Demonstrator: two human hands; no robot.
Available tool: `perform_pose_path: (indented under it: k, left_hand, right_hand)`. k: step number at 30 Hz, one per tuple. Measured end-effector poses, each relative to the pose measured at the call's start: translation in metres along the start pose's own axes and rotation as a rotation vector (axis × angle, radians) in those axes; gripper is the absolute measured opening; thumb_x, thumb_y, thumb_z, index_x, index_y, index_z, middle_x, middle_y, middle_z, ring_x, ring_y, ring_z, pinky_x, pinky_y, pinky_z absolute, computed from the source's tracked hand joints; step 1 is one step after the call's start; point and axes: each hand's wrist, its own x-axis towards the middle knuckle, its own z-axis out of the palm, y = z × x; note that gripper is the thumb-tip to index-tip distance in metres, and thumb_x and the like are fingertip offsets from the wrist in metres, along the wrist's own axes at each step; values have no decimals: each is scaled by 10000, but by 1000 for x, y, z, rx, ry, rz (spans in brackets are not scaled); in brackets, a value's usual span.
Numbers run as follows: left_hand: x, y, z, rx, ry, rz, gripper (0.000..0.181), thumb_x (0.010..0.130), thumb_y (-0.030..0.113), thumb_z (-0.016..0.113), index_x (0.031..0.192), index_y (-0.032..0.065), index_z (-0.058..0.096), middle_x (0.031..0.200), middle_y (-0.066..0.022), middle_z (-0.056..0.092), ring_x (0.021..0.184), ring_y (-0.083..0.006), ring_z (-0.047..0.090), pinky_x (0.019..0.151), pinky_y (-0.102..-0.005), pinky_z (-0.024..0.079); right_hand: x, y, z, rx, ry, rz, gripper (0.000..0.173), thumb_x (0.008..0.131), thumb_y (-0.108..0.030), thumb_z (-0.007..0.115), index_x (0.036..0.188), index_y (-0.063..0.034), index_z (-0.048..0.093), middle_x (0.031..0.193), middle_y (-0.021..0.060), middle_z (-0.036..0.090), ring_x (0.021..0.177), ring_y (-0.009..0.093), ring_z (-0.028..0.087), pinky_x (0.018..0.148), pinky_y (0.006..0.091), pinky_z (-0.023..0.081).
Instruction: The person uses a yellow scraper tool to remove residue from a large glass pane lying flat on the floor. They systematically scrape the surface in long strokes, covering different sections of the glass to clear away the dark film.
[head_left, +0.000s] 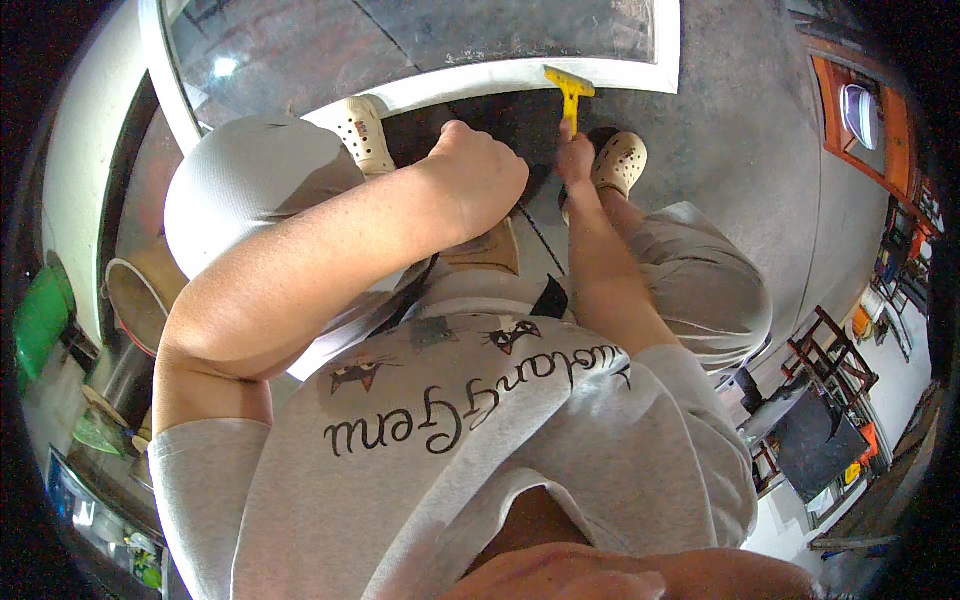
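My right hand (576, 159) grips the handle of a yellow scraper (573, 84), its wide head uppermost. The scraper's head overlaps the lower white frame (480, 79) of a glass panel (420, 37) in this view; whether it touches is unclear. My left hand (484, 176) is curled into a fist between my knees, back towards me. Its fingers are mostly hidden, and nothing sticks out of it. The glass shows dark smudges and a bright light reflection, with pale flecks along its lower edge.
My cream clogs (364, 135) rest on the grey floor (742, 150), close to the frame. At left stands a round tub (139, 300) near a green container (45, 322). A dark wooden stool (832, 349) and an orange-brown wooden piece (832, 112) are at right.
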Motion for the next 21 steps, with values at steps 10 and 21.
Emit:
perform_pose_path:
  k: [10, 21]
  left_hand:
    - [-17, 3, 5, -8, -52, 30, 207, 707, 151, 661, 876, 48, 604, 805, -101, 650, 782, -253, 650, 638, -386, 492]
    - [-35, 11, 13, -20, 26, 77, 117, 762, 121, 573, 848, 65, 629, 812, -89, 652, 790, -243, 643, 669, -392, 477]
  right_hand:
    - [28, -75, -47, 63, -165, -111, 564, 869, -527, 478, 728, 10, 577, 621, 173, 581, 574, 314, 598, 547, 386, 450]
    - [-39, -68, -32, -78, -478, -121, 365, 855, -413, 558, 798, -62, 643, 736, 94, 626, 595, 236, 555, 573, 354, 438]
